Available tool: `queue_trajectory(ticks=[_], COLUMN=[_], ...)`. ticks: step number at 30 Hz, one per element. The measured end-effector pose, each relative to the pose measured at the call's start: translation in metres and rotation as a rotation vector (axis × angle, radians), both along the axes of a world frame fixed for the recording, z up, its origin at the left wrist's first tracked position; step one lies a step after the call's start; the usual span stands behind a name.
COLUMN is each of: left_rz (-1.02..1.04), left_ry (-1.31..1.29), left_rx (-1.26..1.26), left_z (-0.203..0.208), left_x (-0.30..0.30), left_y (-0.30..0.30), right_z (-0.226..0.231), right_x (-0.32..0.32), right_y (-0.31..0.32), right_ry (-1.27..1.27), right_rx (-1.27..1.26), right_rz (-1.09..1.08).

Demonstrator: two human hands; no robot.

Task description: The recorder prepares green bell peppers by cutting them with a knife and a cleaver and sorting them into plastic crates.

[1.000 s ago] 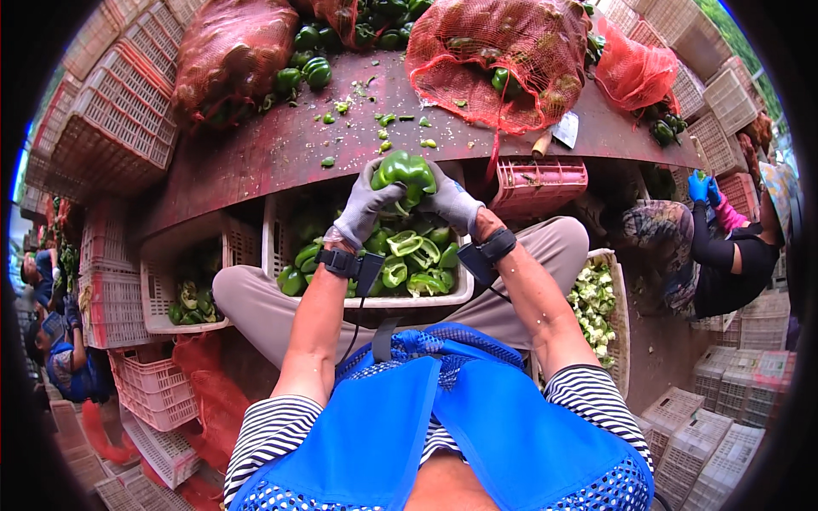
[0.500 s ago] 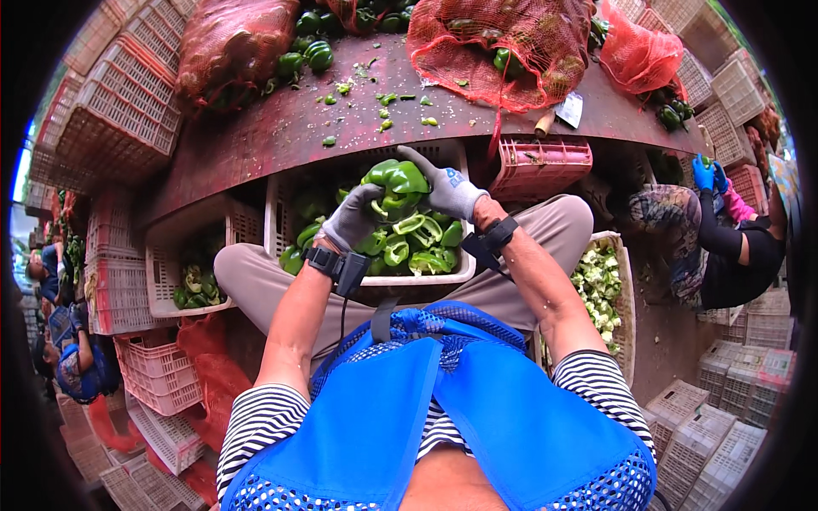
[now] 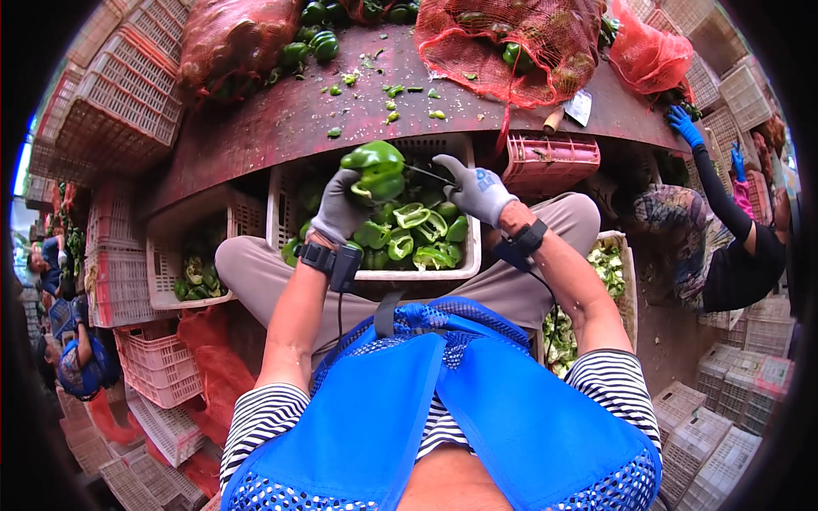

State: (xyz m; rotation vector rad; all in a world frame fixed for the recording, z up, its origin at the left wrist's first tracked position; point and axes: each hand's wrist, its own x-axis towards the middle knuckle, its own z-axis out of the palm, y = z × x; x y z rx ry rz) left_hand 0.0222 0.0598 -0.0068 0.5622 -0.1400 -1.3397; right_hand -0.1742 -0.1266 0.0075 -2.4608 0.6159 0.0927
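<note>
Green pepper point(image 3: 375, 170) is held above the crate by the gloved left hand point(image 3: 341, 209), its fingers curled around the lower left side. A thin blade point(image 3: 431, 175) is gripped in the gloved right hand point(image 3: 481, 192), index finger raised, the tip pointed at the pepper's right side; whether the skin is pierced cannot be told. Cutting is judged to be in hand; a firm left grip and a controlled blade would be called for next. Both forearms are stretched forward, elbows bent outward. Below, cut peppers point(image 3: 411, 216) are held in the white crate point(image 3: 417, 275); beyond, scraps are strewn over the tabletop point(image 3: 281, 136).
</note>
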Motion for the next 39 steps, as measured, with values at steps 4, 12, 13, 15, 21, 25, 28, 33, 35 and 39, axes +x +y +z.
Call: queue_trajectory(ticks=[4, 12, 13, 15, 21, 25, 28, 33, 35, 39], left_rz=[0.001, -0.235, -0.228, -0.194, -0.071, 0.014, 0.077, 0.262, 0.289, 0.162], left_ry=[-0.255, -0.326, -0.331, -0.316, -0.299, -0.261, -0.329, -0.179, -0.152, -0.089], left_rx=[0.113, 0.189, 0.189, 0.183, 0.221, 0.201, 0.145, 0.195, 0.200, 0.088], left_z=[0.007, -0.031, -0.036, -0.042, -0.046, -0.040, -0.040, -0.055, -0.061, -0.069], left_x=[0.027, -0.003, -0.008, -0.010, -0.021, -0.017, -0.007, 0.000, -0.002, -0.014], left_y=[-0.002, -0.008, -0.007, -0.005, 0.004, 0.019, 0.020, 0.011, 0.006, -0.001], right_z=[0.022, 0.006, 0.001, -0.011, -0.056, -0.076, -0.070, -0.032, -0.021, -0.022], right_x=[-0.017, 0.038, 0.045, 0.058, 0.083, 0.073, 0.058, 0.046, 0.038, 0.036], right_y=[0.006, 0.038, 0.036, 0.031, 0.001, -0.015, -0.020, 0.010, 0.034, 0.059], right_ry=[-0.224, -0.484, -0.389, -0.293, -0.153, -0.107, 0.177, -0.368, -0.472, -0.509], right_rx=[-0.024, -0.341, -0.381, -0.394, 0.096, 0.222, 0.192, 0.201, -0.099, -0.437], right_rz=[-0.037, 0.032, 0.012, -0.026, -0.307, -0.390, -0.210, -0.159, 0.036, 0.288])
